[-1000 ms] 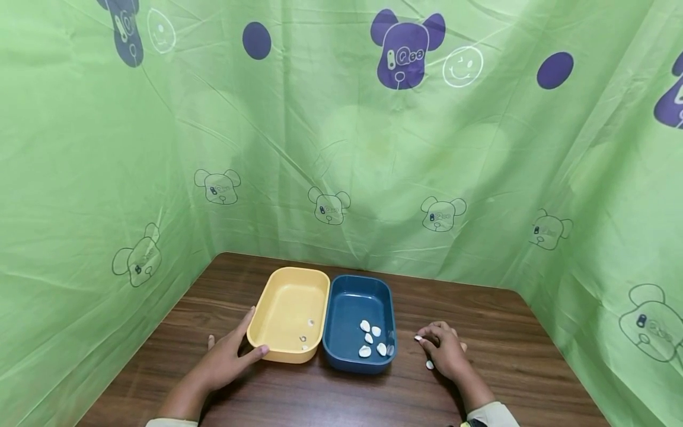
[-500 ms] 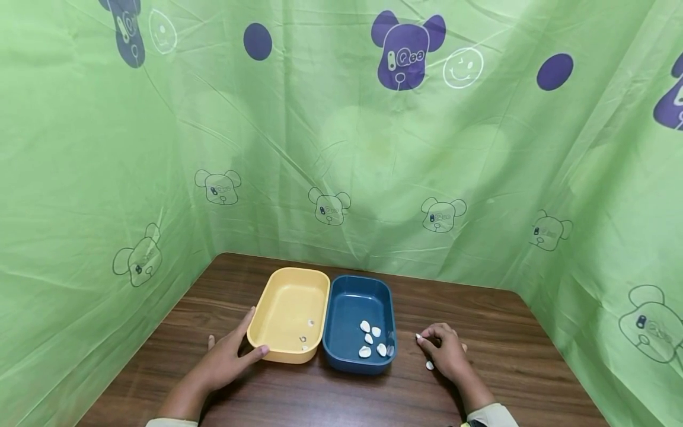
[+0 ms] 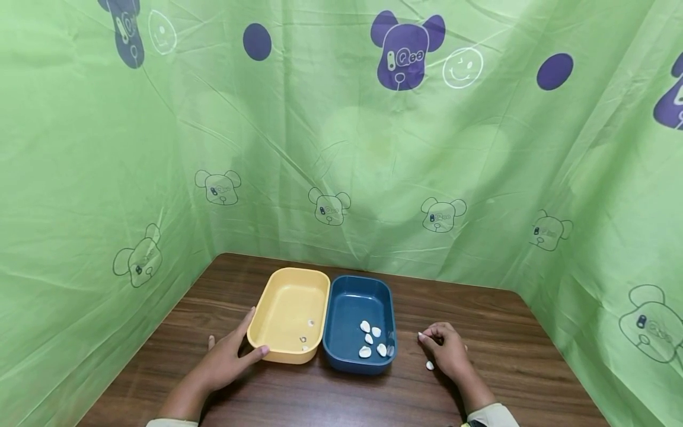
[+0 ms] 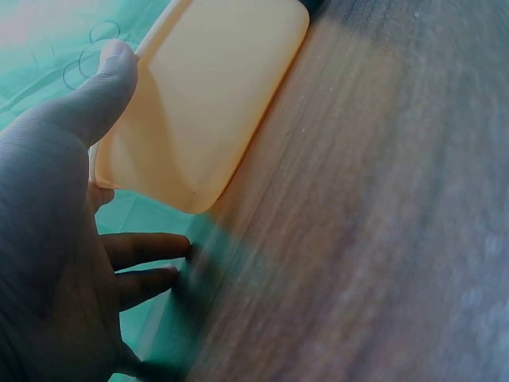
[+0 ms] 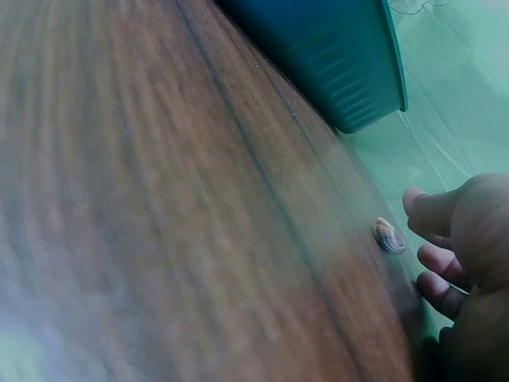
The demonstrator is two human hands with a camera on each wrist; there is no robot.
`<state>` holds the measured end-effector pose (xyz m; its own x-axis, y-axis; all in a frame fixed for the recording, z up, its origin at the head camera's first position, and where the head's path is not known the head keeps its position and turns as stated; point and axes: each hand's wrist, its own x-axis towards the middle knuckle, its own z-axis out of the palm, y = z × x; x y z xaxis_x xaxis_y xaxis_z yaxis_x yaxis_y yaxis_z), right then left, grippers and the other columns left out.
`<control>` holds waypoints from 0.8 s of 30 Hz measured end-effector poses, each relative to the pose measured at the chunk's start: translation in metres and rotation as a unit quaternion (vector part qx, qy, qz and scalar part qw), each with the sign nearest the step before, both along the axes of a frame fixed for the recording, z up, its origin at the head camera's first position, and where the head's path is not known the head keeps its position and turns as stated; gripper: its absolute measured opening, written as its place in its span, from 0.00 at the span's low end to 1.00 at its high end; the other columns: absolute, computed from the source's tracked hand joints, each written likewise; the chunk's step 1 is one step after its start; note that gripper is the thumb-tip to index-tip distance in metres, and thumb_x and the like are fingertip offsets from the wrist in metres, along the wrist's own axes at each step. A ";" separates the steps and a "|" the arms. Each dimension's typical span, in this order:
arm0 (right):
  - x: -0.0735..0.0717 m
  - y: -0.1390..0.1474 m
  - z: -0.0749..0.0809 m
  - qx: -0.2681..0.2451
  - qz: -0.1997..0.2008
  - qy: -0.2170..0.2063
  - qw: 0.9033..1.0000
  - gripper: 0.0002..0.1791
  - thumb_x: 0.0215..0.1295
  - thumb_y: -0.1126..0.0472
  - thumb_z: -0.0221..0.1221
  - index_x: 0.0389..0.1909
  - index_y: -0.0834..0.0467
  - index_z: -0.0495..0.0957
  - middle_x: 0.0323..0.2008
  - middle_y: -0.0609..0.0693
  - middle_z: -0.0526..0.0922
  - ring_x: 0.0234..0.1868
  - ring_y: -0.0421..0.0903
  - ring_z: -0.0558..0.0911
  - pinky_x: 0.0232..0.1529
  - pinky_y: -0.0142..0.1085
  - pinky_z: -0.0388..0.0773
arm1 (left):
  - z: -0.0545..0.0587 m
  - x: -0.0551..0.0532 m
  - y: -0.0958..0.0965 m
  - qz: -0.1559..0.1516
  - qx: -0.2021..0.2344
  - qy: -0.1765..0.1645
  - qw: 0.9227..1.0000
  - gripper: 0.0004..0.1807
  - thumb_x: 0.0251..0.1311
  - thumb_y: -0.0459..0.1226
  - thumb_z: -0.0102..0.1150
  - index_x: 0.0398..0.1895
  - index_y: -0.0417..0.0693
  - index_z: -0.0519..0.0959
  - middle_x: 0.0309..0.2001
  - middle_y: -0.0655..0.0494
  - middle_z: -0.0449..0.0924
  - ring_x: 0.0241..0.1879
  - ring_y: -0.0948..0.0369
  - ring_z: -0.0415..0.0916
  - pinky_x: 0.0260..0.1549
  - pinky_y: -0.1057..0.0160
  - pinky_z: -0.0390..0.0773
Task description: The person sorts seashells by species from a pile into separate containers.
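My right hand (image 3: 448, 351) is over the table to the right of the blue bin, its thumb and fingertips pinching a small white seashell (image 3: 420, 335), mostly covered by the fingers. Just below that hand lies another seashell (image 3: 429, 366); the right wrist view shows this ridged shell (image 5: 390, 236) on the wood. At the near left corner of the yellow bin (image 3: 290, 357), my left hand (image 3: 224, 359) rests with thumb on the near rim and index finger along the left side. Its other fingers (image 4: 147, 251) extend straight, away from the bin.
The blue bin (image 3: 356, 366) stands directly right of the yellow one and holds several white shells (image 3: 365, 351). A few small shells (image 3: 311, 323) lie in the yellow bin. Behind the wooden table (image 3: 480, 308) hangs a green printed curtain (image 3: 373, 154).
The right fingers have drawn slightly back to the right with the pinched seashell, which shows less now. The left hand and both bins have stayed in place.
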<state>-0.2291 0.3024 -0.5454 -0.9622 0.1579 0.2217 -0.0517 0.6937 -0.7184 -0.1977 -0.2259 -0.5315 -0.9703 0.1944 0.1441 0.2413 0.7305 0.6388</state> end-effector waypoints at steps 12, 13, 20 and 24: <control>-0.002 -0.004 0.015 -0.040 0.009 0.051 0.998 0.05 0.70 0.65 0.72 0.34 0.60 0.88 0.52 0.58 0.84 0.54 0.45 0.80 0.56 0.30 0.76 | -0.002 0.000 0.000 0.003 0.004 0.003 1.000 0.57 0.72 0.62 0.64 0.92 0.58 0.44 0.85 0.37 0.58 0.79 0.26 0.62 0.65 0.06 0.33; -0.002 -0.004 0.017 -0.039 0.007 0.048 0.998 0.05 0.71 0.65 0.72 0.34 0.60 0.88 0.53 0.57 0.84 0.55 0.45 0.80 0.57 0.30 0.75 | -0.002 0.000 0.000 0.003 0.004 0.004 1.000 0.57 0.72 0.62 0.65 0.92 0.58 0.44 0.85 0.37 0.58 0.79 0.26 0.62 0.65 0.06 0.33; -0.006 -0.008 0.030 -0.034 0.008 0.052 0.998 0.06 0.72 0.63 0.72 0.34 0.60 0.89 0.56 0.60 0.84 0.59 0.51 0.80 0.59 0.37 0.77 | -0.001 0.001 0.000 0.001 -0.001 0.007 1.000 0.56 0.73 0.61 0.65 0.92 0.55 0.44 0.84 0.36 0.59 0.79 0.26 0.63 0.65 0.05 0.35; -0.008 -0.013 0.039 -0.047 0.005 0.057 0.997 0.06 0.72 0.63 0.72 0.35 0.61 0.90 0.57 0.61 0.84 0.62 0.51 0.79 0.62 0.40 0.75 | 0.001 0.000 0.000 -0.001 -0.001 0.006 1.000 0.57 0.73 0.62 0.64 0.92 0.54 0.44 0.85 0.35 0.59 0.79 0.25 0.63 0.64 0.05 0.33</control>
